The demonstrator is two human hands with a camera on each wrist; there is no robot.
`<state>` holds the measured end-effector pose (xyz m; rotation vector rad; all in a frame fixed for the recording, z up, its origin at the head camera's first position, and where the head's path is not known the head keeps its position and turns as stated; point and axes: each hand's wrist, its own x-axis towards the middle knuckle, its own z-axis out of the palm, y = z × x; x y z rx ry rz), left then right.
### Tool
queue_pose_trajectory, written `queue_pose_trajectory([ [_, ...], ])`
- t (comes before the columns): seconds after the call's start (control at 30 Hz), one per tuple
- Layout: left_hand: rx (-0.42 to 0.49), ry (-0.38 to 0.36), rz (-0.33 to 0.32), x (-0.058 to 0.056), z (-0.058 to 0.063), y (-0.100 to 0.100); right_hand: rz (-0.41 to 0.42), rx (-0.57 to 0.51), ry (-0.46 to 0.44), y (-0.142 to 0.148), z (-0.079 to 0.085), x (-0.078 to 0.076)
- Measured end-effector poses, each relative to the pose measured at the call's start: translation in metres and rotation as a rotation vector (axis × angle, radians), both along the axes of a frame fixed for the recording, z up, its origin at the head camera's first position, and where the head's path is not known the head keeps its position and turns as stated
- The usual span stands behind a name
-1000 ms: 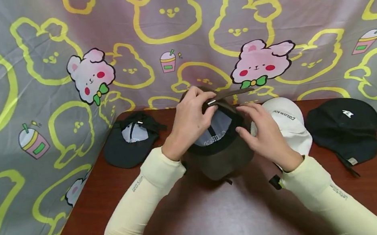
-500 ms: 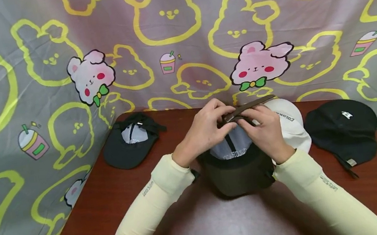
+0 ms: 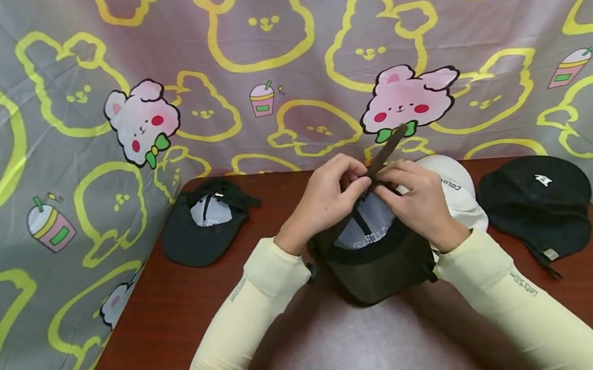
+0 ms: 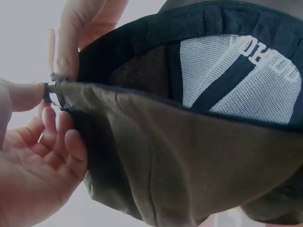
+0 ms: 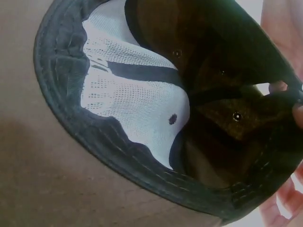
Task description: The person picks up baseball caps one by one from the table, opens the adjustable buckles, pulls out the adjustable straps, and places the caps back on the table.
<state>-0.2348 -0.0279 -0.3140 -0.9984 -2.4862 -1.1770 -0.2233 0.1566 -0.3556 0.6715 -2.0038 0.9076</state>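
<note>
A dark brown cap (image 3: 381, 274) is held up in front of me, tilted so its inside shows, brim towards me. White mesh lining (image 5: 135, 94) and a dark sweatband (image 4: 142, 40) show inside. My left hand (image 3: 329, 196) pinches the back strap at its metal buckle (image 4: 53, 96). Close beside it, my right hand (image 3: 419, 198) pinches the cap's back edge by the strap. The loose strap end (image 3: 390, 148) sticks up to the right above both hands. Fingertips partly hide how the strap passes through the buckle.
On the reddish-brown table (image 3: 141, 336), a dark cap (image 3: 190, 242) lies upturned at the left. A white cap (image 3: 455, 187) sits behind my right hand, and a black cap (image 3: 540, 199) lies farther right. Patterned cloth (image 3: 286, 39) hangs behind the table.
The cap has moved right and slightly nearer me. My right hand has closed in beside the left at the strap. The loose strap end has swung from nearly level to pointing steeply up.
</note>
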Motion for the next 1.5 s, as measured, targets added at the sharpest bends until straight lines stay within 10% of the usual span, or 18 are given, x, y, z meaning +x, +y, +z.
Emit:
queue_pose_trajectory([
  [0.7,-0.069,0.066,-0.016,-0.022,0.042,0.017,-0.045,-0.055,0.008,0.009,0.029,-0.010],
  [1.5,0.124,0.127,0.028,-0.021,0.028,0.013,-0.062,-0.003,0.101,0.018,0.010,-0.013],
])
